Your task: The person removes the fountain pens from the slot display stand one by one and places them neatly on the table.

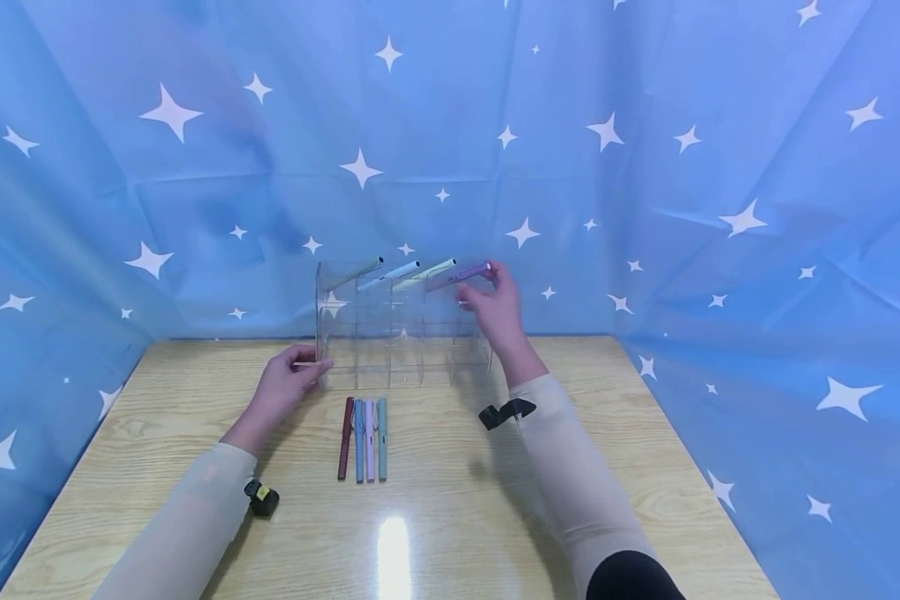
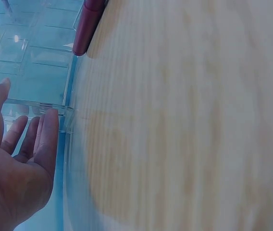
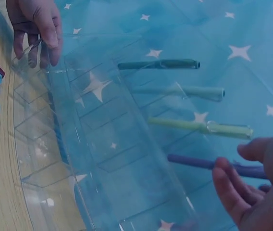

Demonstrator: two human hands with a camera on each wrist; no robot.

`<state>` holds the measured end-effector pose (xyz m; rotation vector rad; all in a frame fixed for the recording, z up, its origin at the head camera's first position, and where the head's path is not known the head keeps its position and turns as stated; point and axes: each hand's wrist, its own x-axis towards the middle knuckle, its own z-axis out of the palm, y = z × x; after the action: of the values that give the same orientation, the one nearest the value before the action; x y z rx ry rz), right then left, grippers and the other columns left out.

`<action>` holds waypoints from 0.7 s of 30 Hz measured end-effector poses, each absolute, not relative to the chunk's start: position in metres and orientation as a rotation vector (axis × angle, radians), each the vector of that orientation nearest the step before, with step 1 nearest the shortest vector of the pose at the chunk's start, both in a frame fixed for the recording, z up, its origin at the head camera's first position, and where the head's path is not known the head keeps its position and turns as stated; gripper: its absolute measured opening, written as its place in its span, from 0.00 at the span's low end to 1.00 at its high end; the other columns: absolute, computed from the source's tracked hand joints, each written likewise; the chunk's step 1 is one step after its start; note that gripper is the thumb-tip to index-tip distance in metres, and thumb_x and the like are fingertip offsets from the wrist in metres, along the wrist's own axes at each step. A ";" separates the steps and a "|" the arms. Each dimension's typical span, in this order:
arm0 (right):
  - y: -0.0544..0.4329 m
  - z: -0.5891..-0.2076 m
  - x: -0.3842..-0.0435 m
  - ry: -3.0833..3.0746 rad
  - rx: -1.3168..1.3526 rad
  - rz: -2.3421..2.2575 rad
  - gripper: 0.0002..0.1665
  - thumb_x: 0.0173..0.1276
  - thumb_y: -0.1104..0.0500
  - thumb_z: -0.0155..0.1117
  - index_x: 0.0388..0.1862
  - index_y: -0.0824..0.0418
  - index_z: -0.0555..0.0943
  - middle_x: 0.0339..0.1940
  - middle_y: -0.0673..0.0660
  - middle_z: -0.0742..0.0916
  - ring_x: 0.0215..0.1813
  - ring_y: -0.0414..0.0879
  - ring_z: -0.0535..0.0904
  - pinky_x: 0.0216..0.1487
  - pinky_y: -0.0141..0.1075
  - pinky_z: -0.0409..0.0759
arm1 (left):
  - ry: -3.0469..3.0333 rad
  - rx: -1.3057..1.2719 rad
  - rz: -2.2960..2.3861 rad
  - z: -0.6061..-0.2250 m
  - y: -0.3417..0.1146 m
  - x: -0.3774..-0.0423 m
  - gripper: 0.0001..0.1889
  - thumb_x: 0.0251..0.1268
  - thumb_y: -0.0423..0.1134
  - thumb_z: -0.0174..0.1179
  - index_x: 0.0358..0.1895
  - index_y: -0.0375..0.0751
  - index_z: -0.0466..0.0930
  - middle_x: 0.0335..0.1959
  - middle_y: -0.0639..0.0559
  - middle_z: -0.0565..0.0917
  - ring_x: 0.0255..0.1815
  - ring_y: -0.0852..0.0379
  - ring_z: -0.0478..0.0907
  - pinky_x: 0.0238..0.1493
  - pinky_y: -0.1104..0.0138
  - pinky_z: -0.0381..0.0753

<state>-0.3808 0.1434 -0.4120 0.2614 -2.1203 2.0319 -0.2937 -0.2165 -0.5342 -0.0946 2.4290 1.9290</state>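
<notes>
A clear plastic organizer with several compartments stands at the back of the table. My left hand holds its lower left side, thumb in front and fingers along the outer wall. In the top row lean a dark green pen, a pale blue pen, a light green pen and a purple pen. At the purple pen's outer end is my right hand, its thumb and fingers spread apart around the barrel. The lower compartments show no pens.
In front of the organizer a dark red pen, a blue pen, a lilac pen and a teal pen lie side by side on the wooden table. A blue star-patterned cloth hangs close behind the organizer.
</notes>
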 end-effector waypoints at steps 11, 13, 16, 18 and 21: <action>0.143 -0.411 -0.396 -2.227 0.357 2.025 0.22 0.78 0.69 0.70 0.68 0.63 0.82 0.65 0.65 0.88 0.37 0.47 0.90 0.47 0.40 0.96 | 2.455 -0.088 1.909 -0.536 -0.217 -0.295 0.33 0.82 0.49 0.70 0.76 0.30 0.74 0.68 0.34 0.78 0.62 0.43 0.82 0.58 0.65 0.92; 0.142 -0.411 -0.398 -2.259 0.365 2.009 0.22 0.78 0.70 0.70 0.68 0.64 0.82 0.64 0.65 0.88 0.36 0.47 0.90 0.46 0.40 0.96 | 2.458 -0.083 1.907 -0.537 -0.217 -0.294 0.33 0.82 0.49 0.70 0.76 0.31 0.74 0.68 0.34 0.78 0.62 0.43 0.82 0.58 0.65 0.92; 0.141 -0.412 -0.401 -2.302 0.383 1.976 0.22 0.78 0.70 0.70 0.68 0.65 0.82 0.64 0.65 0.88 0.35 0.46 0.90 0.45 0.40 0.96 | 2.454 -0.083 1.915 -0.537 -0.216 -0.294 0.33 0.81 0.50 0.70 0.76 0.31 0.75 0.68 0.35 0.78 0.63 0.43 0.82 0.58 0.64 0.92; 0.141 -0.412 -0.403 -2.314 0.388 1.962 0.22 0.78 0.70 0.70 0.68 0.65 0.82 0.63 0.65 0.88 0.34 0.46 0.90 0.44 0.40 0.96 | 2.450 -0.078 1.918 -0.536 -0.216 -0.294 0.33 0.82 0.49 0.70 0.76 0.31 0.74 0.69 0.34 0.77 0.64 0.41 0.82 0.59 0.64 0.92; 0.141 -0.412 -0.405 -2.323 0.392 1.951 0.21 0.79 0.70 0.70 0.67 0.66 0.81 0.62 0.66 0.89 0.33 0.45 0.89 0.43 0.40 0.96 | 2.437 -0.085 1.930 -0.536 -0.216 -0.294 0.32 0.82 0.48 0.70 0.76 0.31 0.74 0.69 0.34 0.77 0.65 0.38 0.82 0.60 0.62 0.92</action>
<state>-0.4048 0.1406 -0.4120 0.3920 -2.3227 1.9512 -0.2940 -0.2163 -0.5359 -0.0848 2.4371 1.9299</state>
